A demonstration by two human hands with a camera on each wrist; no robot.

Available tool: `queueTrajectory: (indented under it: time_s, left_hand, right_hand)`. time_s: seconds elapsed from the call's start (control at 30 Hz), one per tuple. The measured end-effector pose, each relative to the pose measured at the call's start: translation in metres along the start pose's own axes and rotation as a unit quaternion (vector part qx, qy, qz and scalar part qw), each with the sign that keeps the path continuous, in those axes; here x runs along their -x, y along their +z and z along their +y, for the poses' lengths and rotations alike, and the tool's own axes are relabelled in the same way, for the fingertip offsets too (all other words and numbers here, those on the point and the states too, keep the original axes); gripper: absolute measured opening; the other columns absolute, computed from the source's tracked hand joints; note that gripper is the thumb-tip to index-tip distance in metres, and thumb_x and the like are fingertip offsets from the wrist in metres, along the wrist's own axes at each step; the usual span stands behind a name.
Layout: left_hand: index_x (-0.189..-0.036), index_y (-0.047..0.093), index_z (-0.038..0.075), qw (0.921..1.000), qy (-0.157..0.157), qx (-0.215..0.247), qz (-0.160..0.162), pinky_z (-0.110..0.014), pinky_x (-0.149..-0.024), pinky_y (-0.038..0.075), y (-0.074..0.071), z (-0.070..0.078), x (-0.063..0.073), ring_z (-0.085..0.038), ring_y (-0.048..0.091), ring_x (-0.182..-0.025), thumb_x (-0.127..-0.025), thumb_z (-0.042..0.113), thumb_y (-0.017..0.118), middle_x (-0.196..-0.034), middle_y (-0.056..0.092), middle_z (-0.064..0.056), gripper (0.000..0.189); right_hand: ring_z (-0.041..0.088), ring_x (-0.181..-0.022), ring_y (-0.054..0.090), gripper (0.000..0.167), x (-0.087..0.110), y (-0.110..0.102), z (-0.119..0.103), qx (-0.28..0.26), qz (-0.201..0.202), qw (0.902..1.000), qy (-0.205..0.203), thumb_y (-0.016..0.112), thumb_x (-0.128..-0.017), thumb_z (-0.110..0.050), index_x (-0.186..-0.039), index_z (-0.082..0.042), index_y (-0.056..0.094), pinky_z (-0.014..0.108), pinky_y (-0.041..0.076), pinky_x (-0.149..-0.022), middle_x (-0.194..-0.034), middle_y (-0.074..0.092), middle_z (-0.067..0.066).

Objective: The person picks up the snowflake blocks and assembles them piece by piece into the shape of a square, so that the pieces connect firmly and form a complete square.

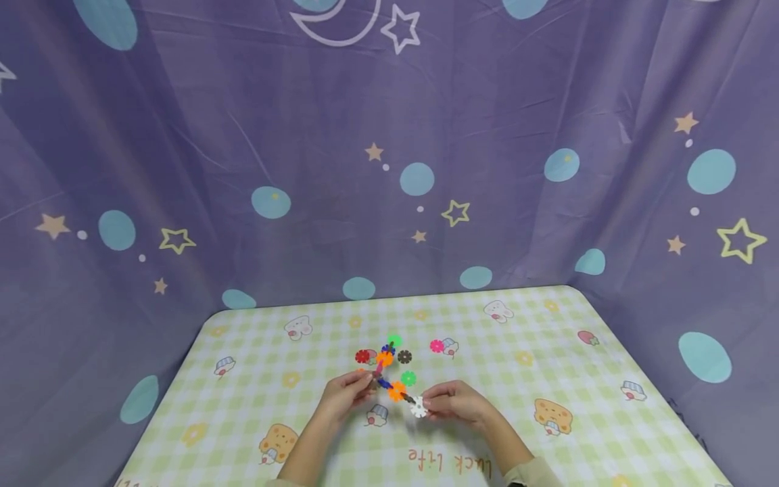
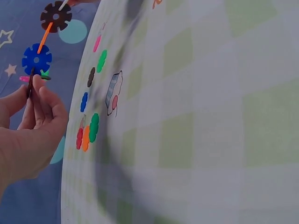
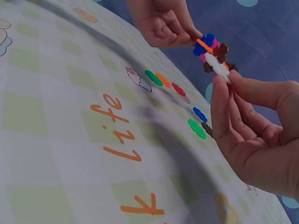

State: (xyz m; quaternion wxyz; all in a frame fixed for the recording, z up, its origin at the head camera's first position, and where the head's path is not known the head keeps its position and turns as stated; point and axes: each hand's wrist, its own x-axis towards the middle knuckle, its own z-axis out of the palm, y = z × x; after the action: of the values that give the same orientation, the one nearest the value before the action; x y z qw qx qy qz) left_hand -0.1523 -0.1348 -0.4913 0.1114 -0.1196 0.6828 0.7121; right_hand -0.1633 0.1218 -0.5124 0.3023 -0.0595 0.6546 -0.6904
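My left hand (image 1: 343, 396) pinches a brown notched plastic disc (image 2: 31, 84) between thumb and fingertips. That disc is slotted into a chain of interlocking snowflake discs held up over the table. From it the chain runs through a blue disc (image 2: 36, 59), an orange disc (image 1: 397, 391) and a dark brown disc (image 2: 56, 17). At the right end sits a white disc (image 1: 418, 407), which my right hand (image 1: 459, 402) pinches at its edge. Another branch, with an orange disc (image 1: 385, 359), points away from me beyond the left fingertips.
Loose discs lie flat beyond the hands: a pink one (image 1: 437, 346), a dark brown one (image 1: 404, 356), a light green one (image 1: 408, 379), a red one (image 1: 362, 356) and a blue one (image 3: 200, 114). A checked cloth (image 1: 548, 439) covers the table; a purple curtain (image 1: 341, 101) hangs behind.
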Motion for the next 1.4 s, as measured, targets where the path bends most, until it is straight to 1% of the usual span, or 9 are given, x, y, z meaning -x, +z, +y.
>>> queueTrajectory:
  time_s: [0.17, 0.3, 0.43, 0.53, 0.63, 0.77, 0.93, 1.1, 1.4]
  left_hand:
    - [-0.124, 0.055, -0.011, 0.9996, 0.003, 0.03, 0.001, -0.022, -0.075, 0.058, 0.0, -0.003, -0.001, -0.006, 0.067, -0.075, -0.094, 0.026, 0.062, -0.085, 0.072, 0.0, 0.049]
    - [-0.123, 0.056, -0.011, 0.9993, 0.007, 0.038, -0.006, -0.019, -0.073, 0.056, 0.002, -0.006, 0.001, -0.004, 0.067, -0.074, -0.094, 0.028, 0.062, -0.085, 0.072, 0.003, 0.049]
    - [-0.12, 0.059, -0.01, 0.999, 0.007, 0.023, -0.038, -0.018, -0.072, 0.056, 0.009, -0.011, 0.005, -0.003, 0.066, -0.075, -0.093, 0.024, 0.064, -0.086, 0.072, 0.003, 0.044]
    - [-0.12, 0.057, -0.012, 0.9976, 0.012, 0.023, -0.064, -0.02, -0.074, 0.057, 0.018, -0.014, 0.008, -0.004, 0.067, -0.077, -0.091, 0.018, 0.065, -0.088, 0.073, 0.0, 0.042]
    - [-0.118, 0.057, -0.014, 0.9969, 0.016, 0.026, -0.072, -0.023, -0.077, 0.058, 0.026, -0.016, 0.01, -0.006, 0.069, -0.078, -0.09, 0.013, 0.066, -0.089, 0.074, -0.001, 0.04]
    - [-0.115, 0.061, -0.012, 0.9976, 0.017, 0.026, -0.062, -0.026, -0.078, 0.059, 0.034, -0.017, 0.01, -0.007, 0.069, -0.077, -0.088, 0.01, 0.068, -0.086, 0.074, -0.002, 0.036]
    - [-0.113, 0.062, -0.011, 0.9985, 0.012, 0.025, -0.047, -0.027, -0.076, 0.06, 0.039, -0.017, 0.01, -0.008, 0.069, -0.075, -0.087, 0.008, 0.069, -0.086, 0.074, -0.003, 0.033]
    - [-0.111, 0.062, -0.012, 0.9991, 0.017, 0.028, -0.028, -0.024, -0.072, 0.059, 0.041, -0.016, 0.013, -0.006, 0.068, -0.071, -0.085, 0.004, 0.07, -0.085, 0.075, -0.004, 0.032]
    - [-0.112, 0.06, -0.017, 0.9995, 0.025, 0.017, -0.005, -0.022, -0.069, 0.059, 0.039, -0.021, 0.009, -0.005, 0.067, -0.07, -0.084, -0.001, 0.068, -0.091, 0.075, -0.015, 0.033]
  right_hand:
    - [0.009, -0.072, 0.069, 0.026, 0.001, 0.004, -0.002, -0.009, 0.012, 0.9999, -0.009, 0.066, -0.086, -0.004, -0.109, 0.01, 0.064, 0.022, 0.059, -0.071, -0.08, 0.073, -0.002]
    - [0.009, -0.072, 0.069, 0.027, 0.001, 0.005, -0.004, -0.013, 0.038, 0.9989, -0.025, 0.067, -0.086, -0.005, -0.109, 0.011, 0.064, 0.022, 0.059, -0.072, -0.08, 0.073, -0.002]
    - [0.008, -0.074, 0.069, 0.027, -0.001, 0.007, -0.006, -0.015, 0.08, 0.9959, -0.039, 0.068, -0.085, -0.005, -0.108, 0.01, 0.065, 0.023, 0.059, -0.075, -0.081, 0.073, -0.002]
    - [0.009, -0.074, 0.069, 0.028, -0.004, 0.01, -0.007, -0.019, 0.113, 0.9924, -0.044, 0.07, -0.084, -0.005, -0.107, 0.009, 0.066, 0.025, 0.059, -0.076, -0.082, 0.073, -0.001]
    - [0.009, -0.073, 0.07, 0.031, -0.006, 0.016, -0.007, -0.022, 0.136, 0.9891, -0.052, 0.072, -0.083, -0.005, -0.107, 0.012, 0.065, 0.026, 0.06, -0.075, -0.082, 0.074, 0.001]
    - [0.009, -0.07, 0.07, 0.036, -0.009, 0.023, -0.005, -0.025, 0.148, 0.9863, -0.068, 0.073, -0.081, -0.003, -0.109, 0.016, 0.062, 0.028, 0.06, -0.074, -0.082, 0.075, 0.004]
    - [0.008, -0.067, 0.07, 0.032, -0.012, 0.033, -0.003, -0.026, 0.147, 0.9857, -0.079, 0.072, -0.08, 0.0, -0.105, 0.018, 0.063, 0.028, 0.06, -0.071, -0.081, 0.075, 0.009]
    - [0.009, -0.067, 0.07, 0.03, -0.015, 0.038, 0.001, -0.026, 0.151, 0.9853, -0.076, 0.072, -0.08, 0.001, -0.104, 0.017, 0.064, 0.028, 0.06, -0.071, -0.082, 0.075, 0.012]
    - [0.012, -0.071, 0.072, 0.031, -0.018, 0.04, 0.004, -0.012, 0.135, 0.9878, -0.076, 0.072, -0.08, 0.001, -0.106, 0.016, 0.064, 0.033, 0.06, -0.075, -0.089, 0.074, 0.019]
